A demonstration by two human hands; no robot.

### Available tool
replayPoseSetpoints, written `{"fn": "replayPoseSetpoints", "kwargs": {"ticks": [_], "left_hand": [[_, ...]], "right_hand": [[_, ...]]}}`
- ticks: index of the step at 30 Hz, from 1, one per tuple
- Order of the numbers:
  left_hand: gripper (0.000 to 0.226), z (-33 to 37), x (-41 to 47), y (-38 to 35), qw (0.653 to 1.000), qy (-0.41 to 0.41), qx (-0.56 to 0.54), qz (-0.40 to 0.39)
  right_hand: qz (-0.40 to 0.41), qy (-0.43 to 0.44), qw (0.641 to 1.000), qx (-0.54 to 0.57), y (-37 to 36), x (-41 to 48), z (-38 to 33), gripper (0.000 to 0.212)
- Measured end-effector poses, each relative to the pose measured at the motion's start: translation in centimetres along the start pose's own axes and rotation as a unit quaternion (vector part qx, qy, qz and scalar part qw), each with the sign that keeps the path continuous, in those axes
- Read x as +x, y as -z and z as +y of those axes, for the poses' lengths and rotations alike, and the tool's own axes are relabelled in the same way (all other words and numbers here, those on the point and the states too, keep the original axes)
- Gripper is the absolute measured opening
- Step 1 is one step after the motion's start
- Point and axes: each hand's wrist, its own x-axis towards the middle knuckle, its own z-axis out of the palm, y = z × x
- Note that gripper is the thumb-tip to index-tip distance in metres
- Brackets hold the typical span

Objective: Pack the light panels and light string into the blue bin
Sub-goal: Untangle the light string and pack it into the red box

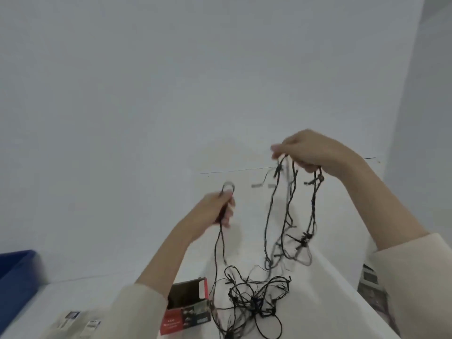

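A black light string (256, 297) lies tangled on the white table, and several strands rise from the heap to both hands. My right hand (310, 152) is raised high and pinches a bunch of its loops. Lower and to the left, my left hand (220, 209) grips another strand, with a small loop sticking out above the fist. The blue bin (14, 277) stands at the far left edge, only partly in view. Flat packaged light panels (73, 321) lie on the table at the bottom left.
An open red and black cardboard box (188, 304) lies beside the tangle. More printed packaging (371, 287) lies at the right, under my right sleeve. A white wall rises right behind the table.
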Motion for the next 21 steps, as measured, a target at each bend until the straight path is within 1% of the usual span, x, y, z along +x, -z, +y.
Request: {"fn": "replayPoseSetpoints", "kwargs": {"ticks": [1,2,3,4,5,6,7,8,9,10,11,12,13,14,15,16,17,18,19,21], "left_hand": [[0.036,2.4,0.3,-0.1,0.999,-0.025,0.018,0.015],[0.034,4.5,0.6,-0.3,0.997,-0.040,0.062,0.006],[0.033,6.2,0.7,-0.5,0.991,-0.038,0.129,-0.019],[0.032,7.4,0.8,-0.8,0.978,-0.014,0.200,-0.051],[0.030,8.2,0.7,-0.9,0.959,0.024,0.268,-0.087],[0.027,8.7,0.4,-1.0,0.930,0.064,0.338,-0.130],[0.033,8.8,0.3,-1.1,0.892,0.096,0.409,-0.168],[0.048,8.7,0.4,-1.2,0.863,0.109,0.457,-0.184],[0.060,8.6,0.6,-1.3,0.861,0.089,0.472,-0.165],[0.064,8.6,0.8,-1.3,0.885,0.037,0.451,-0.115],[0.064,8.7,0.9,-1.5,0.922,-0.033,0.382,-0.048],[0.063,8.8,1.0,-1.8,0.953,-0.104,0.284,0.007],[0.062,9.0,1.0,-2.1,0.965,-0.166,0.198,0.037],[0.059,9.0,1.1,-2.4,0.967,-0.200,0.156,0.037],[0.051,9.1,1.2,-2.6,0.966,-0.212,0.149,0.017],[0.037,9.0,1.1,-2.7,0.965,-0.213,0.155,-0.014],[0.020,9.0,0.6,-2.7,0.967,-0.198,0.156,-0.037],[0.012,9.0,0.4,-2.4,0.972,-0.178,0.146,-0.043],[0.018,8.9,0.5,-1.8,0.978,-0.151,0.140,-0.036],[0.026,8.9,0.6,-0.4,0.982,-0.083,0.171,-0.017]], "right_hand": [[-0.040,-0.008,0.998,-0.055,-0.6,-0.3,0.0,0.024],[-0.052,-0.009,0.996,-0.072,-1.2,-0.5,0.0,0.021],[-0.035,-0.006,0.997,-0.065,-1.8,-0.6,-0.2,0.016],[-0.003,-0.005,0.999,-0.047,-2.1,-0.6,-0.4,0.013],[0.032,-0.008,0.999,-0.026,-2.2,-0.6,-0.7,0.011],[0.060,-0.008,0.998,-0.010,-2.1,-0.7,-1.0,0.010],[0.073,-0.004,0.997,-0.006,-1.9,-0.7,-1.2,0.009],[0.070,0.004,0.997,-0.019,-1.6,-0.9,-1.5,0.009],[0.055,0.014,0.997,-0.045,-1.2,-1.1,-1.7,0.008],[0.034,0.024,0.996,-0.074,-0.9,-1.3,-2.0,0.007],[0.011,0.034,0.994,-0.099,-0.7,-1.6,-2.3,0.007],[-0.010,0.045,0.993,-0.112,-0.5,-1.8,-2.6,0.007],[-0.026,0.056,0.991,-0.115,-0.4,-2.0,-2.8,0.008],[-0.037,0.065,0.991,-0.112,-0.3,-2.0,-2.8,0.008],[-0.040,0.072,0.991,-0.106,-0.2,-1.9,-2.8,0.008],[-0.040,0.077,0.991,-0.099,-0.1,-1.8,-2.6,0.008],[-0.042,0.079,0.992,-0.087,0.1,-1.8,-2.2,0.008],[-0.047,0.074,0.994,-0.072,0.2,-1.8,-1.8,0.007],[-0.052,0.064,0.995,-0.057,0.4,-1.8,-1.3,0.006],[-0.043,0.035,0.998,-0.039,0.6,-1.8,-0.1,0.009]]}}
